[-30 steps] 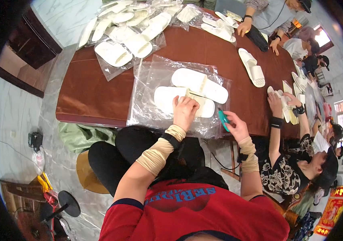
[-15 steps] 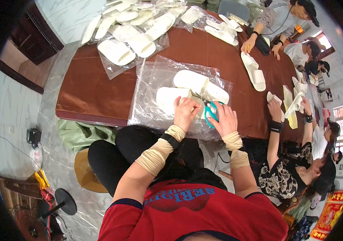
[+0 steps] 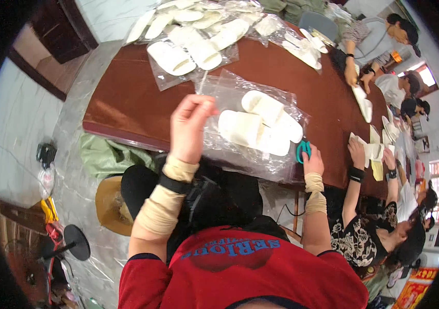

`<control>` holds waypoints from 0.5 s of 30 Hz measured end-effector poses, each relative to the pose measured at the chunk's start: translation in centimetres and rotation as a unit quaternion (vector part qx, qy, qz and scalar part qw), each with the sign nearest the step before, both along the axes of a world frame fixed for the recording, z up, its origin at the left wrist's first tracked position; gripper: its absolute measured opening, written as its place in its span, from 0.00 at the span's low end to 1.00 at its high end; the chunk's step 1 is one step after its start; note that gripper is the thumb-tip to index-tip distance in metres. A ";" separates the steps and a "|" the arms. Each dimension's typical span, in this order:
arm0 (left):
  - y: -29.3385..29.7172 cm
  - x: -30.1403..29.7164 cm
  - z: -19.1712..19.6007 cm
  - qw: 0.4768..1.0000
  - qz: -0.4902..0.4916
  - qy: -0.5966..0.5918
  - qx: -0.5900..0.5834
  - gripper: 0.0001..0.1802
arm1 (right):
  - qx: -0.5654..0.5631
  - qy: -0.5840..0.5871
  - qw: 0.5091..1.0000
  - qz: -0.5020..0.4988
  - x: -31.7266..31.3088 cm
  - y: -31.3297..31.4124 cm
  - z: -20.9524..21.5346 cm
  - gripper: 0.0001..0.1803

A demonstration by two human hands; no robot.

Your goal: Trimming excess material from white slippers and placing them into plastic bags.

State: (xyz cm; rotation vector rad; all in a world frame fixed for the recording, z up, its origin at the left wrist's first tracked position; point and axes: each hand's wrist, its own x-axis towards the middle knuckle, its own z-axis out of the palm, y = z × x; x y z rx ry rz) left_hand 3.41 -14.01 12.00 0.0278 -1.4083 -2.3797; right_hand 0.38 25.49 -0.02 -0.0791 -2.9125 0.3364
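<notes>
A pair of white slippers (image 3: 240,126) lies on clear plastic bags (image 3: 214,144) at the near edge of the table. My left hand (image 3: 191,121) is raised left of the slippers, thumb and fingers pinched together; whatever they hold, if anything, is too small to make out. On the slippers' right, my right hand (image 3: 313,160) has its fingers around the teal handles of a pair of scissors (image 3: 302,151), close to the table top. The blades point away from me and are hard to see.
A heap of bagged white slippers (image 3: 199,44) covers the far left of the brown-covered table (image 3: 127,98). At the right, co-workers' hands (image 3: 357,153) handle more slippers. A green sack (image 3: 109,157) and a stool (image 3: 112,208) stand below the table's left side.
My left hand has lifted off the slippers and moved left, still pinched. My right hand has drawn the scissors away to the right. The near slipper now lies flatter beside the other.
</notes>
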 end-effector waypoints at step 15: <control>-30.0 21.1 -14.2 0.876 0.451 -0.163 -0.044 0.07 | 0.014 0.015 0.996 0.088 -2.1 -3.0 1.3 0.12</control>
